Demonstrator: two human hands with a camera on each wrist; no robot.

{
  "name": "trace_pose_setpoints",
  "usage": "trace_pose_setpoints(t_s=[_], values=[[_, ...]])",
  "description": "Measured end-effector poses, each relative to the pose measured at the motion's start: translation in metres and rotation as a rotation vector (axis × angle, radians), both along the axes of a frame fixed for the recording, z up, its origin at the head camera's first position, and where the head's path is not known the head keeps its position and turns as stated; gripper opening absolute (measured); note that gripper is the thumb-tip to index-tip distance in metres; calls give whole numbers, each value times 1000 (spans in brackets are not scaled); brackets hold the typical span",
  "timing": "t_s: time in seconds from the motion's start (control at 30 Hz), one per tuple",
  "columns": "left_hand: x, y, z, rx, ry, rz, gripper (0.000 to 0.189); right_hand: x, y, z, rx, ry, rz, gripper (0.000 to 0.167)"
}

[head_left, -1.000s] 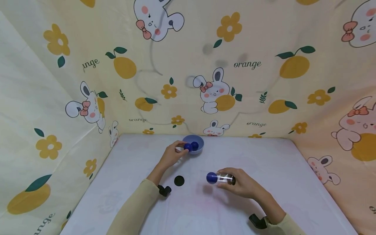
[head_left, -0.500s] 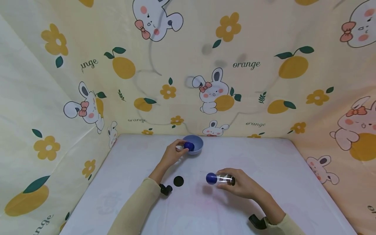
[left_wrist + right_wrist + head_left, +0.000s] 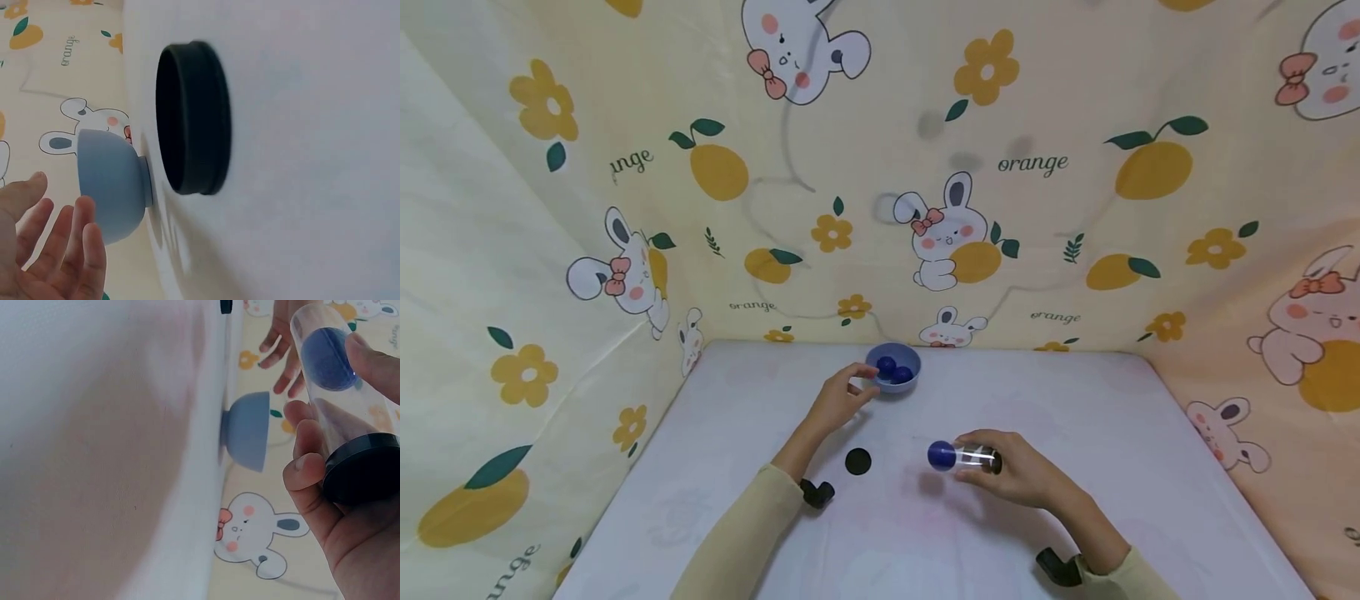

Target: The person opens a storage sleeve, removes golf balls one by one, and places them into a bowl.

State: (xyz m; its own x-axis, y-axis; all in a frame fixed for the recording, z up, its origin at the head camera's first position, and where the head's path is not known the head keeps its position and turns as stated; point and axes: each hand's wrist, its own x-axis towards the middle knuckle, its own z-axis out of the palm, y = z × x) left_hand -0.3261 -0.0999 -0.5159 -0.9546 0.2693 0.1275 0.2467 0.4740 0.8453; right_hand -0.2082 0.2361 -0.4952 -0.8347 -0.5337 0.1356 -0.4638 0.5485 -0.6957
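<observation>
My left hand (image 3: 837, 402) is at the near left rim of a small blue bowl (image 3: 907, 355), fingers spread and holding nothing. Inside the bowl lie two dark blue balls, a left one (image 3: 886, 366) and a right one (image 3: 901, 375). My right hand (image 3: 1013, 468) grips a clear cylinder (image 3: 973, 457) tipped on its side above the table, its fingers and thumb around it. A black cap (image 3: 365, 467) covers the cylinder's end nearest the palm. Toward its other end sits a blue ball (image 3: 328, 359), seen through the clear wall.
A round black lid (image 3: 858, 462) lies on the white tabletop (image 3: 865, 533), between the left forearm and the cylinder, its hollow side up. Patterned cloth (image 3: 865, 158) with rabbits and oranges rises behind the table and on both sides.
The left hand held a blue ball over the bowl and lowered it; it has let go, and the ball now lies beside the other one. The right hand and cylinder stay in place.
</observation>
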Motion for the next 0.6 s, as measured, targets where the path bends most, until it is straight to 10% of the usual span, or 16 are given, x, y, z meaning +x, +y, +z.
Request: trace_pose_setpoints(t_s=[0.6], values=[[42,-7,0,-10,-43,-90,36,1,-1,-2,14,-15,-13,51]])
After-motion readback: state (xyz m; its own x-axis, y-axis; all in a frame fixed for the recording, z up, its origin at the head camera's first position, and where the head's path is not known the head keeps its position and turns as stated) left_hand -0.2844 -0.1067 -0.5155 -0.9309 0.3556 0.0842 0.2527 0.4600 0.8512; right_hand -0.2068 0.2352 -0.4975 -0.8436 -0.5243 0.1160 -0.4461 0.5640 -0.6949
